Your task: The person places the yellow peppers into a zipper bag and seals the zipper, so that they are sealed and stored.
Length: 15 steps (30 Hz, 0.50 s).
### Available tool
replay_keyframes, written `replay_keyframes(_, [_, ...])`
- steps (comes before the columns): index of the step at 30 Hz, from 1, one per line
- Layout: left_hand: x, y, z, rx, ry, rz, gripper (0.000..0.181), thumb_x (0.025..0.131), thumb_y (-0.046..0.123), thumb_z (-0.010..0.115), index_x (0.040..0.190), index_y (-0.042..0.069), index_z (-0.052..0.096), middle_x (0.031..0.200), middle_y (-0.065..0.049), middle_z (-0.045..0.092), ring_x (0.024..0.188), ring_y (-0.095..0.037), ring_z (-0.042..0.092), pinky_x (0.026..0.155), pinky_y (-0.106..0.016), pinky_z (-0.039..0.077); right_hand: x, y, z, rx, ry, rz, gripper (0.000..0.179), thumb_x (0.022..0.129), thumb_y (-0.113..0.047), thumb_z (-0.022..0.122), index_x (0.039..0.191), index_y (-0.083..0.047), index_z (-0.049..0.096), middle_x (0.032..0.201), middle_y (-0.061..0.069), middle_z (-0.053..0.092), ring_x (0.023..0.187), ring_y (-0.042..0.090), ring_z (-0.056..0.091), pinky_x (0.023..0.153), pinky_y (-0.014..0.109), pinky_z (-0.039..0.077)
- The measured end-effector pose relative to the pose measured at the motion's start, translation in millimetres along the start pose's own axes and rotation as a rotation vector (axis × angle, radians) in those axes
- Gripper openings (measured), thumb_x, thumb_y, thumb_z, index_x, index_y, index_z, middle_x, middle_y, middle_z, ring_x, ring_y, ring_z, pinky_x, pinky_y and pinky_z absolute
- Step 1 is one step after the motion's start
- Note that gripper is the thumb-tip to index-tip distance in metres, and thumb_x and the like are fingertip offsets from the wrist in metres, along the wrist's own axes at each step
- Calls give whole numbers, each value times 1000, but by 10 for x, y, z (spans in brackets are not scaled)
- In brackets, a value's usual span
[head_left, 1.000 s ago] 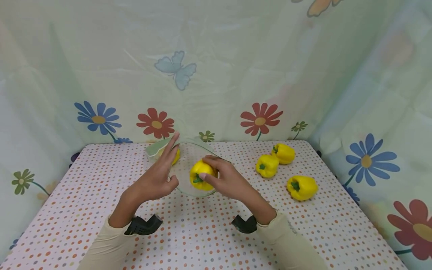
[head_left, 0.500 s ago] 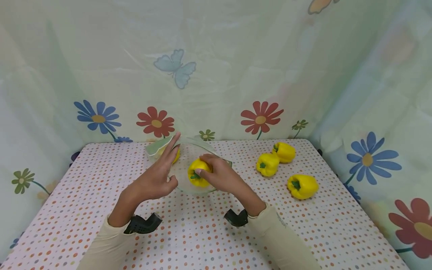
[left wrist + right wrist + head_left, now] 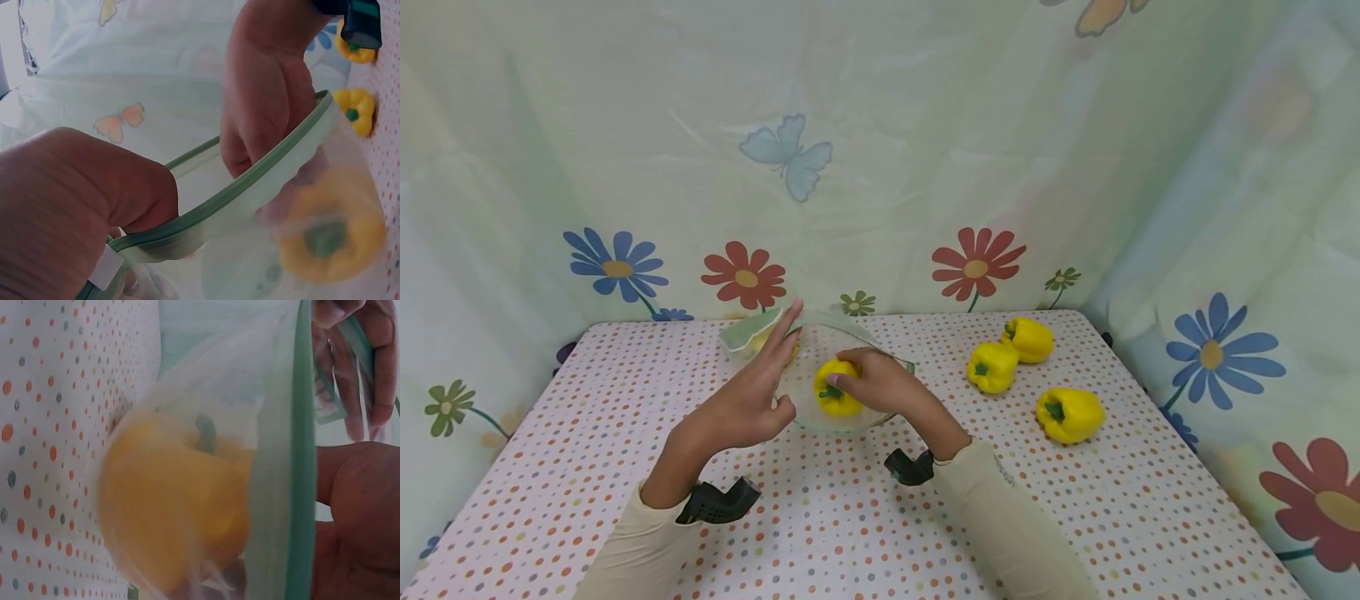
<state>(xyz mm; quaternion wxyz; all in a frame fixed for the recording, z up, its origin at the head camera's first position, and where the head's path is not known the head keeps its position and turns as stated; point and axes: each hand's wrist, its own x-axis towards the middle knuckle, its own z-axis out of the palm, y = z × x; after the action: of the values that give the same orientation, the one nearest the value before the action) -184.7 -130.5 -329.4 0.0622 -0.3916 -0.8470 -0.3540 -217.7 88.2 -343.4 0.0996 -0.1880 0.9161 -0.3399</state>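
A clear zip bag [image 3: 808,417] with a green rim stands with its mouth wide. My left hand [image 3: 741,400] is at the mouth, its long fingers straight and spread from the thumb, touching the rim. My right hand [image 3: 883,385] reaches inside and grips a yellow bell pepper [image 3: 835,400], thumb near the green stem. Through the plastic in the right wrist view, the gripped pepper [image 3: 169,500] shows close to the tabletop. Some yellow of another pepper [image 3: 795,346] in the bag shows behind my left fingers, mostly hidden.
Several more yellow peppers lie right of the bag: one [image 3: 1028,340] at the back, one [image 3: 992,368] just before it, and another [image 3: 1071,415] nearer. The dotted tabletop [image 3: 820,533] is bounded at the back and sides by a flowered curtain [image 3: 880,167].
My right hand has moved left with the pepper, deeper into the bag. My left hand has stayed at the bag's mouth. The peppers on the right lie as before.
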Motion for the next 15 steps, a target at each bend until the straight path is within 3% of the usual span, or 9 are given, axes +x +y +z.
replay_keyframes(5, [-9,-10,-9,21,4,-10,84,78,-7,51,153,-5,13,162,3,-12,147,-24,7,71,-31,45,29,7,26,-14,-20,77,58,96,-38,57,143,-4,47,126,11,57,97,22,56,88,40,46])
replay_keyframes(11, [-2,-24,-20,10,1,2,85,78,-7,52,153,-4,13,162,3,-13,147,-24,7,65,-29,46,56,20,35,-32,-8,77,60,95,-36,59,145,-6,45,139,14,51,118,28,54,98,45,43])
replay_keyframes(15, [-8,-28,-34,19,5,9,84,78,-6,52,153,-5,14,162,3,-12,147,-25,8,75,-31,49,78,22,54,-42,-18,80,57,95,-34,60,143,-6,47,143,12,48,127,29,48,102,46,40])
